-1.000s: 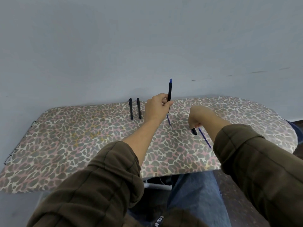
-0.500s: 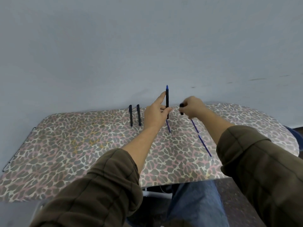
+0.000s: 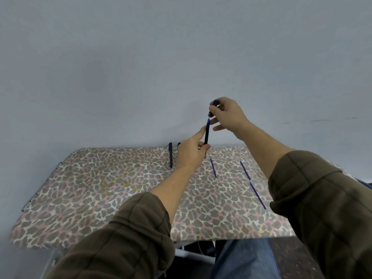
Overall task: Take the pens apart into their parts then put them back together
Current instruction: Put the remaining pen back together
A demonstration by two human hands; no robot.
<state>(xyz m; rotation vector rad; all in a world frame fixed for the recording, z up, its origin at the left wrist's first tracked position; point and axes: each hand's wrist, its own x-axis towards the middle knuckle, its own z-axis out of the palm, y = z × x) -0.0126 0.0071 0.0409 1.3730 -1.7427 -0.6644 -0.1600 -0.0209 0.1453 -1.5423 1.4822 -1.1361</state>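
My left hand (image 3: 192,153) grips a black pen barrel (image 3: 206,133) upright above the table's far edge, its blue tip pointing up and the index finger stretched out. Just above that tip my right hand (image 3: 227,114) pinches a small dark pen cap (image 3: 213,106) between thumb and fingers. Two black pen barrels lie side by side on the table: one (image 3: 170,155) in plain sight, the other (image 3: 179,144) mostly hidden behind my left hand. Blue refills lie on the table: a short one (image 3: 213,167) and longer ones (image 3: 245,170), (image 3: 257,198) to the right.
The table (image 3: 100,188) has a leopard-print cover and stands against a plain grey wall (image 3: 181,57). Its metal frame (image 3: 40,188) shows at the left edge. My legs in jeans (image 3: 241,258) are below the front edge.
My right hand rose from the table with the cap and moved left to just above the pen's tip. My left hand lifted the barrel higher. The camera tilted up.
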